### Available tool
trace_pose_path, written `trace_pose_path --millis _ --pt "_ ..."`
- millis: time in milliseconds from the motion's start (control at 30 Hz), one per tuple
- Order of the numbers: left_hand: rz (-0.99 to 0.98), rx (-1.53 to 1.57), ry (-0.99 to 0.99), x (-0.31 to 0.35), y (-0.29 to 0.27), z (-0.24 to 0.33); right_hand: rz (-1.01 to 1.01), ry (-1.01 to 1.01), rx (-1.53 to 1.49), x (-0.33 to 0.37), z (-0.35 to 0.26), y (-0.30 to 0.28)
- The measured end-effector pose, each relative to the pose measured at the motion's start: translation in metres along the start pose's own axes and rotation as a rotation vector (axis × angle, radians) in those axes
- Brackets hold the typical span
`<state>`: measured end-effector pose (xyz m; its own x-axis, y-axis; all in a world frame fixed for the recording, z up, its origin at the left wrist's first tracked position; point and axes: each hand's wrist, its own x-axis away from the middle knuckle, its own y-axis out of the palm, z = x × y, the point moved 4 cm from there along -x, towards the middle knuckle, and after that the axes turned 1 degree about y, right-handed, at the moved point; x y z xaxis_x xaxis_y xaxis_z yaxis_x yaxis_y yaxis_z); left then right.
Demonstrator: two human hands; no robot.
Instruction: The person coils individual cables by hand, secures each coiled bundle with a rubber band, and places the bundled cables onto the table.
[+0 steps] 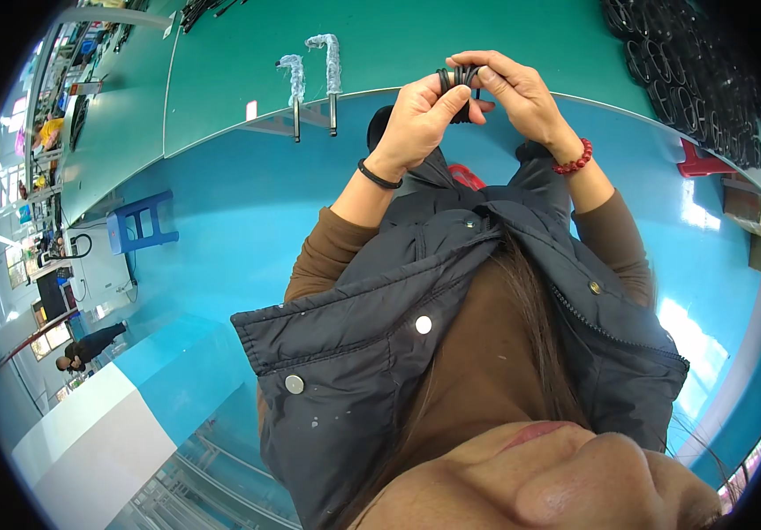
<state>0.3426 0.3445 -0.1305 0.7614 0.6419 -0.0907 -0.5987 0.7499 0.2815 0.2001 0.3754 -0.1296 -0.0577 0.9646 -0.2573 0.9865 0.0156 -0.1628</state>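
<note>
A coiled black cable [461, 78] is held between my two hands, just over the near edge of the green table [380, 44]. My left hand [423, 115] is closed round the coil's left side, thumb pressed on it. On the coil's right side, my right hand [522, 93] pinches it between thumb and fingers. Part of the cable hides behind the fingers. To the left, two metal rods wrapped in pale, fuzzy material, a shorter one [294, 88] and a longer one [333, 79], stick out past the table edge.
Many coiled black cables [681, 79] are piled at the table's right end. A blue stool [142, 221] stands on the floor at left, a red stool [703, 161] under the table at right. Cardboard boxes [749, 210] are stacked near it. Another person [93, 346] is far left.
</note>
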Motion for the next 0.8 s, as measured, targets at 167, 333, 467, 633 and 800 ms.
trace_pose_path --millis 167,333,467,633,800 --pt "-0.08 -0.057 0.029 0.0 0.012 0.001 -0.107 0.169 -0.504 0.001 -0.006 0.009" --pt "-0.156 -0.081 0.069 0.0 0.016 -0.002 -0.207 0.238 -0.467 0.001 -0.006 0.019" --pt "-0.219 -0.11 0.115 -0.002 0.014 -0.006 -0.178 0.292 -0.366 0.001 -0.002 0.019" --pt "-0.08 0.035 0.019 0.0 0.012 -0.009 -0.104 0.366 -0.277 0.001 -0.005 0.017" --pt "0.256 -0.061 0.165 0.002 -0.002 0.011 0.016 0.299 -0.468 -0.003 0.01 0.007"
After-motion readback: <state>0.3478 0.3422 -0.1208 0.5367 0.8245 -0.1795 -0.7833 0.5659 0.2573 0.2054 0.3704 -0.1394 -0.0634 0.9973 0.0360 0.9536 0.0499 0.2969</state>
